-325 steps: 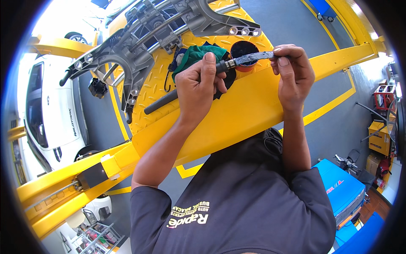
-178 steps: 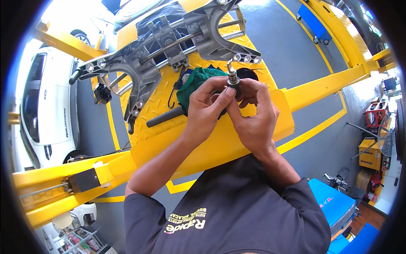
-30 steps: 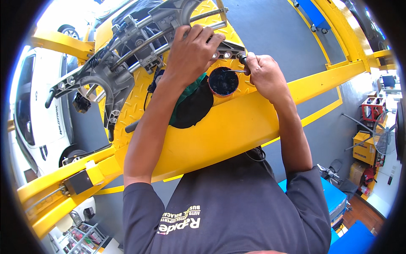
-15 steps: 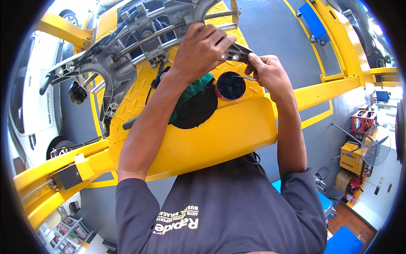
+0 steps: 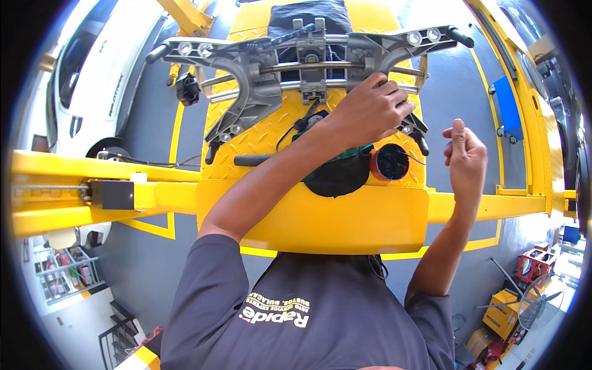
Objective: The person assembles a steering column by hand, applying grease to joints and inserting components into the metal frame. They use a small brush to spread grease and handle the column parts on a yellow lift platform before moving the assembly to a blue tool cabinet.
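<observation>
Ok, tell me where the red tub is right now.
In the head view, the red tub stands right of centre on the yellow platform, just right of the black item and nearer the person than the metal frame.

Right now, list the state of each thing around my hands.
Metal frame: lying on the yellow platform
Left hand: over the frame, grip hidden
Right hand: raised, half-curled, nothing visible in it
Red tub: open, dark substance inside
Thin strip: jutting past the tub's rim
Green cloth: bunched, partly hidden
Dark bar: lying on the platform
</observation>
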Demonstrator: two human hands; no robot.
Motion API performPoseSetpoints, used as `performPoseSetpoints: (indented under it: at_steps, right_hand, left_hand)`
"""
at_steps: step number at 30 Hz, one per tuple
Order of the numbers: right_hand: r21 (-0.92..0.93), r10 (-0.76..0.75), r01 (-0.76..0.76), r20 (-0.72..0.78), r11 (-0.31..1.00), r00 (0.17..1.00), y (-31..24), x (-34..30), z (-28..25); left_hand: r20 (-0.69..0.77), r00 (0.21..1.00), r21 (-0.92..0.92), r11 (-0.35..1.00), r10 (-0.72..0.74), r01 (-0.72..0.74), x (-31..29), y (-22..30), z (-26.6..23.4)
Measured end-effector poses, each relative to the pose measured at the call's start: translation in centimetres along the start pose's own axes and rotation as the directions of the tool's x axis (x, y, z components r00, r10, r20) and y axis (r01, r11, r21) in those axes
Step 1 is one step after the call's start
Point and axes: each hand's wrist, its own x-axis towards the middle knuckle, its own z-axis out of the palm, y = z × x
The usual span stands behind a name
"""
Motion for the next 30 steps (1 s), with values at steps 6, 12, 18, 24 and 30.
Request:
performPoseSetpoints:
  at_steps: [6, 12, 18, 24, 30]
  right_hand:
    - [0.036, -0.26, 0.261, -0.027, 0.965, 0.965, -3.1, 0.0, -0.7]
    - [0.039, -0.38, 0.379, 0.048, 0.925, 0.924, -5.8, 0.3, -0.5]
    - [-0.042, -0.415, 0.429, 0.178, 0.902, 0.892, -7.5, 0.5, 1.6]
    - [-0.111, -0.335, 0.354, 0.162, 0.928, 0.928, -10.5, 0.1, 3.9]
    - [-0.421, -0.062, 0.083, 0.062, 0.903, 0.996, -14.8, -0.3, 7.2]
  left_hand:
    - [0.072, 0.997, -0.179, 0.984, 0.036, -0.023, 0.9, -0.5, -7.5]
    - [-0.07, 0.997, -0.346, 0.937, 0.033, -0.055, -2.8, -3.1, -18.6]
    - [-0.431, 0.809, -0.301, 0.909, -0.4, 0.29, -16.5, -5.0, -24.7]
    - [-0.638, 0.011, -0.758, 0.631, -0.77, 0.162, -24.9, -8.5, -21.0]
    - [-0.11, 0.083, -0.961, 0.127, -0.99, 0.244, -27.8, -14.3, -14.4]
